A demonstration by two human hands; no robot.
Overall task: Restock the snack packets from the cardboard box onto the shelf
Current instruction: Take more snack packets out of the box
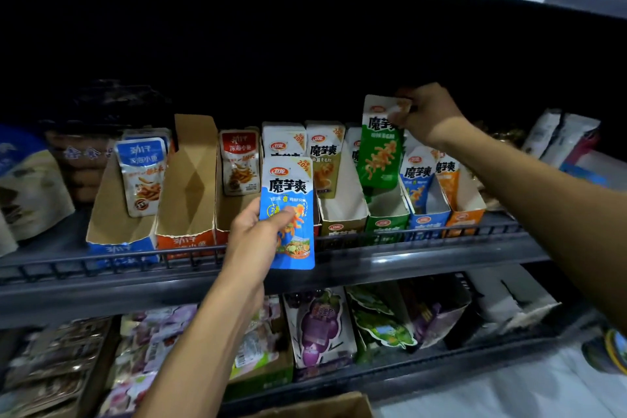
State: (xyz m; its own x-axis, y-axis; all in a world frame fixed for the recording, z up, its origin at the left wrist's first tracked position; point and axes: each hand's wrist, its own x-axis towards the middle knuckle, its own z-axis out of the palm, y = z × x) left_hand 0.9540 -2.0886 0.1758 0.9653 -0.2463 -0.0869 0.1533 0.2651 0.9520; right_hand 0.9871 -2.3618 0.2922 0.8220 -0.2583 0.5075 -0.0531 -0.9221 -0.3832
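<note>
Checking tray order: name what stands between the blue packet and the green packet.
In the head view, an olive-brown packet in its display tray stands between the blue packet and green packet.

The left hand (258,234) is raised from the lower centre on a bare forearm, thumb and curled fingers pinching a blue packet (288,214); the right hand (424,112) reaches further in and higher, fingers gripping a green packet (380,146) by its top.

grape-print packets (320,326) below, white floor (509,394)
</note>
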